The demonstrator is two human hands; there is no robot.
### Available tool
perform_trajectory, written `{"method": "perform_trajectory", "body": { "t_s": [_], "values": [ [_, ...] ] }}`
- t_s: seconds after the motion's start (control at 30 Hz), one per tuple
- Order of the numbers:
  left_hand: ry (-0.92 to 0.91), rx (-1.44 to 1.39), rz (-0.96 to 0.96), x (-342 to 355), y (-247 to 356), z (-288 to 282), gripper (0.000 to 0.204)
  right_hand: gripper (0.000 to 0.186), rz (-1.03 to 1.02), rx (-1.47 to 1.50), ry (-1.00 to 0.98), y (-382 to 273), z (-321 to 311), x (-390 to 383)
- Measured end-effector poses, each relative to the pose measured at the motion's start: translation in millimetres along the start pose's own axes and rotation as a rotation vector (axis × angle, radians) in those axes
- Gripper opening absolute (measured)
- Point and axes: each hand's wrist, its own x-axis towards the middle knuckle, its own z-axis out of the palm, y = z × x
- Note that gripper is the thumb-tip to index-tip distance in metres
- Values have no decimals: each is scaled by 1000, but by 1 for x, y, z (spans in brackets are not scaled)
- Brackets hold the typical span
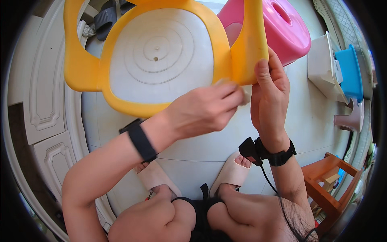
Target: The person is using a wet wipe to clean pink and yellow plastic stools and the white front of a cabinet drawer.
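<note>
A yellow plastic chair (220, 56) with a white seat (173, 48) marked by concentric rings is in front of me. My right hand (271, 86) grips the lower end of its right-hand yellow side piece, thumb on the near face and fingers behind. Beside it, my left hand (207, 108) is closed and slightly blurred, pressed close to that same piece near the seat's rim. Between its fingers pokes a small pale wad (245, 98), like a cloth or wipe; most of it is hidden. Both wrists wear black straps.
A pink plastic stool (296, 42) stands behind the chair. On the right are a white bin (322, 66), a blue tub (349, 74), a pale pink stool (351, 117) and a wooden stool (322, 189). White cabinets (46, 92) line the left, near grey slippers (105, 21).
</note>
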Motion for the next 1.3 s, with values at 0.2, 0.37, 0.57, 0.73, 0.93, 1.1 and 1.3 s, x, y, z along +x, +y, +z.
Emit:
{"method": "perform_trajectory", "body": {
  "t_s": [0.2, 0.37, 0.57, 0.73, 0.93, 1.1, 1.3],
  "values": [
    [-170, 265, 123, 5, 4, 5, 20, 36, -14, 49, -3, 1, -11, 3],
    [-238, 216, 187, -40, 7, -24, 20, 35, -36, 41, -23, 3, 0, 5],
    [-391, 217, -271, -152, -13, -85, 34, 33, -113, -84, -16, 5, -18, 29],
    [-45, 85, 2, -85, -3, -57, 32, 34, -75, -48, 0, 6, -25, 32],
    [60, 185, 154, -32, -16, 3, 15, 41, -44, -61, -23, 8, -32, 31],
    [103, 112, -90, -82, -58, -38, 33, 44, 13, -143, -8, 5, -43, 35],
    [39, 333, -250, -133, -86, -73, 34, 45, 48, -181, -25, 6, -58, 38]
  ]
}}
